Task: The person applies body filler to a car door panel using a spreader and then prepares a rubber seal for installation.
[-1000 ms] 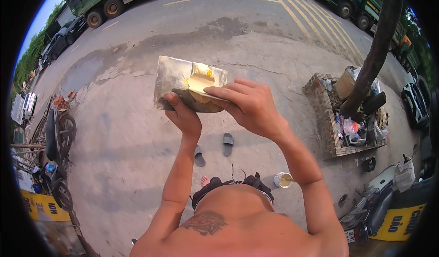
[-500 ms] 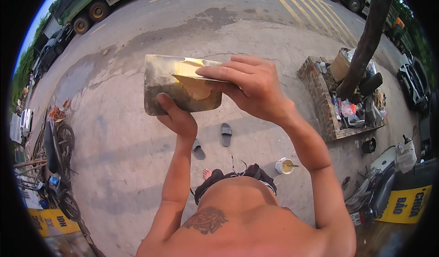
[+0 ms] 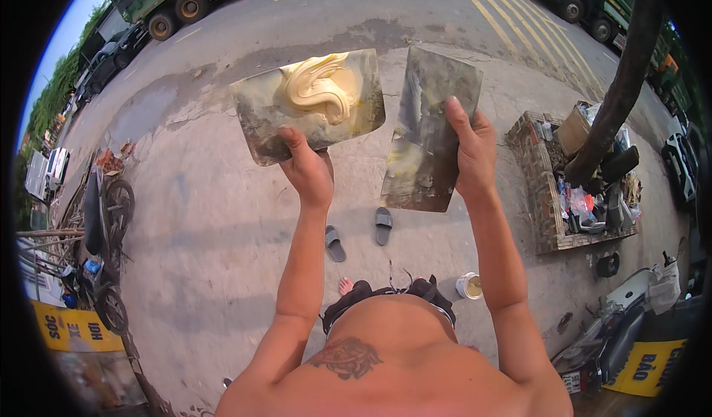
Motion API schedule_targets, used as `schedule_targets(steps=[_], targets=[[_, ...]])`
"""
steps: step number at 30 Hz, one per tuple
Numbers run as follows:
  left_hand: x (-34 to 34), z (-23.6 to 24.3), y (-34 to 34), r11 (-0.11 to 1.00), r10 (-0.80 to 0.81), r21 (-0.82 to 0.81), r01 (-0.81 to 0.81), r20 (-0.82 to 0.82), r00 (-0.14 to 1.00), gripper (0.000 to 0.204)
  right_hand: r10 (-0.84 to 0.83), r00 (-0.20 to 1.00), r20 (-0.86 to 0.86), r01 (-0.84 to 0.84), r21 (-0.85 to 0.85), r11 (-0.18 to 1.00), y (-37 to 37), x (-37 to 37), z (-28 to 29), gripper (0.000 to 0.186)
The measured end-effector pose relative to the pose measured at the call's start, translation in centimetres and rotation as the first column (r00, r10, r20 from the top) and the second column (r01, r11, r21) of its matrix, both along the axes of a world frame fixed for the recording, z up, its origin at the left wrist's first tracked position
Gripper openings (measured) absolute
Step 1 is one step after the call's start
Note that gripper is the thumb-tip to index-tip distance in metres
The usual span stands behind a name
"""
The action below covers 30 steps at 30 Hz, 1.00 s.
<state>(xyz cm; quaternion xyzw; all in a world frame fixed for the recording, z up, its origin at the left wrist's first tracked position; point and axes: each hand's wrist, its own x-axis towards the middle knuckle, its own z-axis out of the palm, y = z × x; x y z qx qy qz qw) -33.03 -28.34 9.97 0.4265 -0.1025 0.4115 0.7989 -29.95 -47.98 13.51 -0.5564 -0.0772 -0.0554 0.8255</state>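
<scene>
Left hand (image 3: 310, 172) grips the lower edge of a flat metal plate (image 3: 311, 105), thumb on top, holding it up at chest height with a soft mound of cream-coloured putty (image 3: 320, 84) heaped on it. Right hand (image 3: 475, 153) clasps a second, scraped plate (image 3: 430, 131) by its right edge, fingers wrapped behind; the two plates sit just apart. Both look thin, stiff and smeared, so likely slippery; the putty would probably slide if the plate tilts. Open air surrounds the plates, with bare pavement (image 3: 222, 217), two sandals (image 3: 360, 231) and a small tin (image 3: 469, 286) far below.
</scene>
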Motion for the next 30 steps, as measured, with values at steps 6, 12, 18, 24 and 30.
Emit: schedule_targets(steps=[6, 12, 18, 24, 30], targets=[[-2.5, -1.5, -0.9, 0.812, 0.034, 0.581, 0.054, -0.141, 0.989, 0.034, -0.295, 0.933, 0.205, 0.292, 0.047, 0.955, 2.0, 1.1, 0.7, 0.027], [-4.1, 1.3, -2.2, 0.917, -0.398, -0.122, 0.379, -0.234, 0.887, 0.042, -0.464, 0.686, 0.561, 0.236, 0.431, 0.871, -0.6, 3.5, 5.8, 0.025], [-2.5, 0.7, -0.5, 0.981, -0.177, -0.127, 0.146, -0.291, 0.940, 0.045, 0.388, 0.876, 0.286, -0.021, -0.782, 0.623, -0.3, 0.1, 2.5, 0.024], [-1.5, -1.0, -1.2, 0.876, 0.395, 0.367, -0.312, -0.174, 0.902, 0.052, 0.334, 0.443, 0.832, 0.601, -0.552, 0.578, 3.0, -0.9, 1.5, 0.036], [-1.6, -2.9, -1.0, 0.915, 0.382, 0.211, -0.343, -0.187, 0.905, 0.052, 0.260, 0.524, 0.811, 0.534, -0.551, 0.642, 3.1, -0.2, 2.0, 0.032]])
